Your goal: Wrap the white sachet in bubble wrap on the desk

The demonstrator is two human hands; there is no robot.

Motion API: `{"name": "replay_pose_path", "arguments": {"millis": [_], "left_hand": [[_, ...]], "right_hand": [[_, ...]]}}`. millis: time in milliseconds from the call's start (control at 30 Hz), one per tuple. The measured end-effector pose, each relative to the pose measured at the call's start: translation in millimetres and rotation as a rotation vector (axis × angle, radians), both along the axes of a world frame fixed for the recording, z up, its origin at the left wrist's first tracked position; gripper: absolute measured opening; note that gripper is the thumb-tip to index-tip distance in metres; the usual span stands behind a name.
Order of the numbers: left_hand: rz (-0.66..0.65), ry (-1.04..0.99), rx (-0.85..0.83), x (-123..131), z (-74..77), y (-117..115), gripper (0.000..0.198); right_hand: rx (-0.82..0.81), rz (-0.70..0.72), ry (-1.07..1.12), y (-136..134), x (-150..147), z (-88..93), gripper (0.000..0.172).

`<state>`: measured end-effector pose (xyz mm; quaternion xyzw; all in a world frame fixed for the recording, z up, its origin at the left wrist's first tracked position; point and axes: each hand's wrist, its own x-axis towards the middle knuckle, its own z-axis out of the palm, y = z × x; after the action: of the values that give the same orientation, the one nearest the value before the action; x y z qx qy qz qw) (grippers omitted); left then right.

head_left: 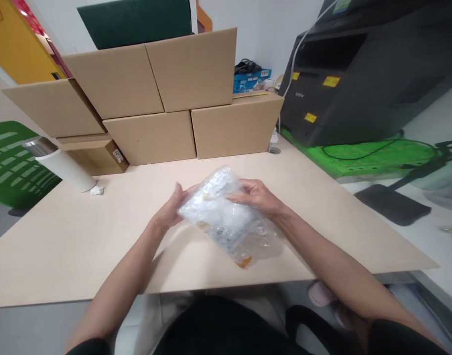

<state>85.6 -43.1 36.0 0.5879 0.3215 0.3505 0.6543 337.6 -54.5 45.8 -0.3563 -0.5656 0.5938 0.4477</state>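
A crinkled clear plastic bag (229, 217) is held above the near middle of the table, tilted toward me. White contents show through it, with small print and an orange-brown patch at its lower corner; what they are I cannot make out. My left hand (172, 204) grips the bag's left edge, thumb up and fingers behind the plastic. From the right, my right hand (257, 197) closes on its upper right part, fingers lying across the front.
Cardboard boxes (148, 138) line the table's back edge. A white bottle (66, 167) with a metal cap stands at the left, beside a crumpled white scrap (97, 190). To the right are a dark printer (344, 98), a green surface (373, 158) and a black stand base (392, 203).
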Motion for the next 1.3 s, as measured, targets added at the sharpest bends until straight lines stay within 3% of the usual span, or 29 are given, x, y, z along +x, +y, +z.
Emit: {"name": "replay_pose_path", "arguments": {"millis": [100,233,333,467,533,600,800,900,967,1100,1167,1233,1300], "left_hand": [[0.12,-0.203,-0.086,6.5,-16.4,-4.3,0.088],[0.351,-0.222,-0.146,20.7,-34.1,8.5,0.063],[0.524,-0.207,-0.221,24.3,-46.6,24.5,0.063],[0.499,-0.208,-0.237,18.4,-60.2,35.5,0.06],[0.466,-0.228,-0.216,15.3,-63.9,34.9,0.059],[0.457,-0.26,-0.202,14.0,-65.9,32.3,0.059],[0.521,-0.365,-0.244,15.2,-66.8,26.3,0.057],[0.524,-0.409,-0.231,15.7,-64.7,25.7,0.058],[0.52,-0.432,-0.212,15.8,-63.1,25.3,0.058],[0.534,-0.434,-0.216,15.6,-60.6,24.1,0.059],[0.528,-0.422,-0.227,15.6,-59.3,23.6,0.06],[0.51,-0.414,-0.226,15.8,-57.9,23.4,0.061],[0.491,-0.41,-0.214,15.5,-56.6,23.2,0.062]], "right_hand": [[-0.102,-0.113,0.11,13.9,-13.4,-13.3,0.03],[-0.232,-0.241,0.173,40.4,-29.9,-41.3,0.043],[-0.076,-0.409,-0.106,59.6,-32.9,-63.3,0.04],[0.294,-0.595,-0.501,71.9,-24.2,-81.8,0.029],[0.348,-0.587,-0.545,70.4,-19.8,-84.6,0.029],[0.303,-0.539,-0.514,65.8,-18.2,-83.9,0.03],[0.149,-0.34,-0.203,56.8,-21.3,-76.9,0.041],[0.235,-0.492,-0.278,58.1,-19.2,-75.3,0.044],[0.262,-0.503,-0.293,57.6,-18.2,-73.8,0.043],[0.074,-0.216,-0.053,49.1,-23.1,-68.2,0.045],[-0.029,-0.166,0.046,44.1,-27.4,-65.5,0.051],[-0.065,-0.171,0.062,41.6,-30.0,-64.0,0.058],[0.021,-0.251,-0.075,42.4,-29.6,-63.6,0.058]]}}
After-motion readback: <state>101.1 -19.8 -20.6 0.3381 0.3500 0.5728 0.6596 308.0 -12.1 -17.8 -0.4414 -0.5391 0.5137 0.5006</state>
